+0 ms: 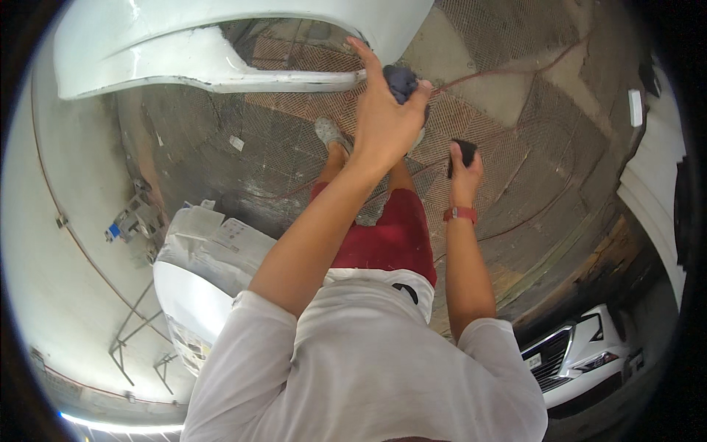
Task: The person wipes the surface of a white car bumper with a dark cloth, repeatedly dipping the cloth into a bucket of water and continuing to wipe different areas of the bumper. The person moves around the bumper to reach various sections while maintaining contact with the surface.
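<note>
Stands on a grimy brown and grey floor (567, 96), ribbed in places and bare in others. Faces a long white car bumper (169, 44) at the top of the view, spread from near the left rim to past the middle. Looks glossy and smooth there, with soft bright reflections and a shallow crease along the curve. Narrows to a thin bar beneath a wide opening, with floor visible through it. Shows dark scuffs along the lower edge and smudges beside the opening.

Reaches up to the bar's right end with the left hand (387, 121), gripping, one finger overlapping the bumper; cannot tell touch from overlap. Holds the right hand (465, 180) lower, well apart from the bumper, also gripping. Bunches a crumpled dark blue-grey cloth (401, 82) in the left. Pinches a small black pad (468, 152) in the right.
</note>
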A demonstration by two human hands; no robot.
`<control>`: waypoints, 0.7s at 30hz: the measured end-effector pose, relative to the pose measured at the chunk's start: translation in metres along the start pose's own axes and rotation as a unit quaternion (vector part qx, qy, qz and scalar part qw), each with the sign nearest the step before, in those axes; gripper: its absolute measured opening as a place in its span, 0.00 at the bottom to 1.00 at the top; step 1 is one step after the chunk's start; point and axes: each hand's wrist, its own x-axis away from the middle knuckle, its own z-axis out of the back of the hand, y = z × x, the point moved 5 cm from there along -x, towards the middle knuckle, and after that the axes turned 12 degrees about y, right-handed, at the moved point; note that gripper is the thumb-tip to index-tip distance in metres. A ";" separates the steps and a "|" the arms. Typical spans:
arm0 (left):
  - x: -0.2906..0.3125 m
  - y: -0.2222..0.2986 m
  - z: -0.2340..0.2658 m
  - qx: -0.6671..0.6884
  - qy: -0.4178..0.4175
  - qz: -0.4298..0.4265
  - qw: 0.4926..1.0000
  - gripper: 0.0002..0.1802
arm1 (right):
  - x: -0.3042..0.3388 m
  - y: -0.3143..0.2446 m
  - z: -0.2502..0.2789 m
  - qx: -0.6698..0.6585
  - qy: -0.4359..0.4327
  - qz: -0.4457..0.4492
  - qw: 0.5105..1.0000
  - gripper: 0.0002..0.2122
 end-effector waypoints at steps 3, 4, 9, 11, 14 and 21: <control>-0.003 -0.017 -0.015 -0.039 -0.011 -0.027 0.999 0.69 | -0.016 0.010 0.033 -0.006 0.024 -0.039 0.999 0.22; -0.003 -0.020 -0.019 -0.051 -0.004 -0.047 0.998 0.69 | -0.020 0.005 0.039 0.005 0.024 -0.029 0.999 0.26; 0.001 -0.036 -0.026 -0.104 -0.036 -0.024 0.994 0.71 | -0.029 -0.038 0.022 0.116 0.066 0.111 0.985 0.32; 0.006 -0.038 -0.025 -0.149 -0.062 -0.009 0.987 0.66 | -0.028 -0.058 0.002 0.120 0.070 0.147 0.979 0.34; 0.020 -0.051 -0.015 -0.140 -0.047 -0.017 0.989 0.48 | -0.019 -0.095 -0.044 0.047 -0.058 0.156 0.985 0.33; 0.000 -0.093 0.087 0.192 0.200 0.159 0.948 0.34 | 0.036 -0.256 -0.162 0.055 -0.170 0.487 0.855 0.17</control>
